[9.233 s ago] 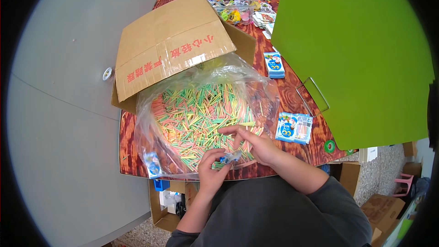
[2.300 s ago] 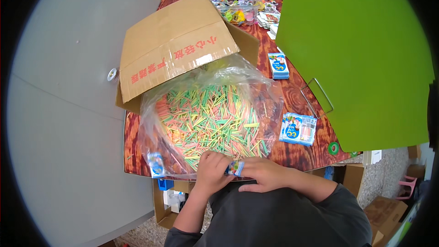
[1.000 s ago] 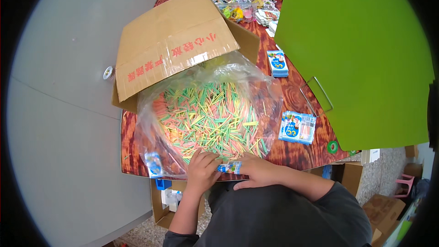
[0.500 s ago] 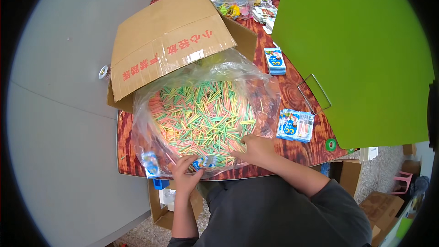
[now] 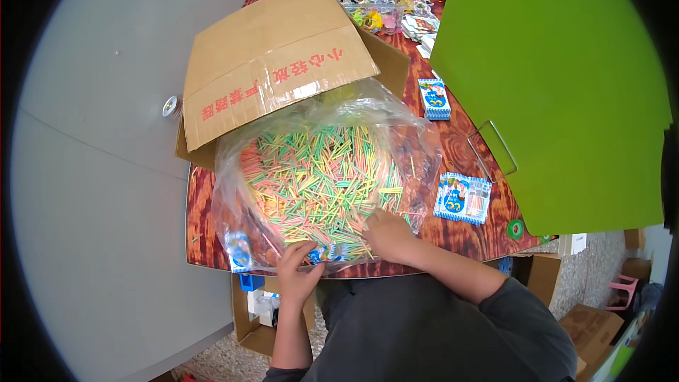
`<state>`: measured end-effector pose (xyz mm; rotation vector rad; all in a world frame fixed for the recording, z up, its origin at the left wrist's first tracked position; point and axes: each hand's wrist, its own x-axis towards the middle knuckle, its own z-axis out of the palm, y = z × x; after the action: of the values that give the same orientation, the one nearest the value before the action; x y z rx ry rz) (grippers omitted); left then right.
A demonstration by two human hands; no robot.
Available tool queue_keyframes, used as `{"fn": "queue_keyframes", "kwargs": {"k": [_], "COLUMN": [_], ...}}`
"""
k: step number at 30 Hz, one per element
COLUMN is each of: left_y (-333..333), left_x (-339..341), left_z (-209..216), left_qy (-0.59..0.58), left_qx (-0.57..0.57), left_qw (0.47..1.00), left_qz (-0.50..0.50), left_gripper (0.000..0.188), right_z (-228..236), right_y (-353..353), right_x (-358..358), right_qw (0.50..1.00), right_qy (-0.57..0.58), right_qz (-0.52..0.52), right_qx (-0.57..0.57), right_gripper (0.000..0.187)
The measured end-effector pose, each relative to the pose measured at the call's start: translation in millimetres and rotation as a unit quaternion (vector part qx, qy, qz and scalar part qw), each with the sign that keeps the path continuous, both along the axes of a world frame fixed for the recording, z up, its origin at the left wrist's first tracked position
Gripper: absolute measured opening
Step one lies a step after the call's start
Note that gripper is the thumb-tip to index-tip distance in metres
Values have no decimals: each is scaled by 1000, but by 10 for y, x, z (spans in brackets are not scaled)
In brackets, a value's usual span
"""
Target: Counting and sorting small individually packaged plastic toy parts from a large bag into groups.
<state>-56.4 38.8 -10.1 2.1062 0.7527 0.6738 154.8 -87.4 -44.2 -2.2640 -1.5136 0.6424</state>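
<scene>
A heap of thin pink, yellow and green sticks lies in a clear plastic bag spilling from a tipped cardboard box. At the near edge of the heap, my left hand is closed on a small blue-and-white packet lying against the sticks. My right hand is at the near right of the heap, its fingers curled in among the sticks. Its fingertips are partly hidden there, and how many sticks it grips does not show.
The cardboard box stands beyond the heap. On the right lie blue-and-white packets, with a stack of packets farther back. Another packet is at the near left. A green panel with a metal handle borders the right side.
My right hand has shifted slightly left and nearer, with its fingers drawn closer together. My left hand stays on the packet. The whole view has shifted a little.
</scene>
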Motion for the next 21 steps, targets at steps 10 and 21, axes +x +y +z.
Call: {"fn": "queue_keyframes", "kwargs": {"k": [10, 21], "left_y": [-121, 7], "left_x": [381, 247], "left_z": [19, -49], "left_qy": [-42, -126], "left_qx": [-89, -151], "left_qw": [995, 980], "left_qz": [-33, 5], "left_gripper": [38, 36], "right_z": [139, 196], "right_y": [-4, 149], "right_x": [529, 538], "right_qw": [789, 983], "right_qy": [580, 136], "right_qz": [-147, -39], "right_qx": [137, 114], "right_gripper": [38, 36]}}
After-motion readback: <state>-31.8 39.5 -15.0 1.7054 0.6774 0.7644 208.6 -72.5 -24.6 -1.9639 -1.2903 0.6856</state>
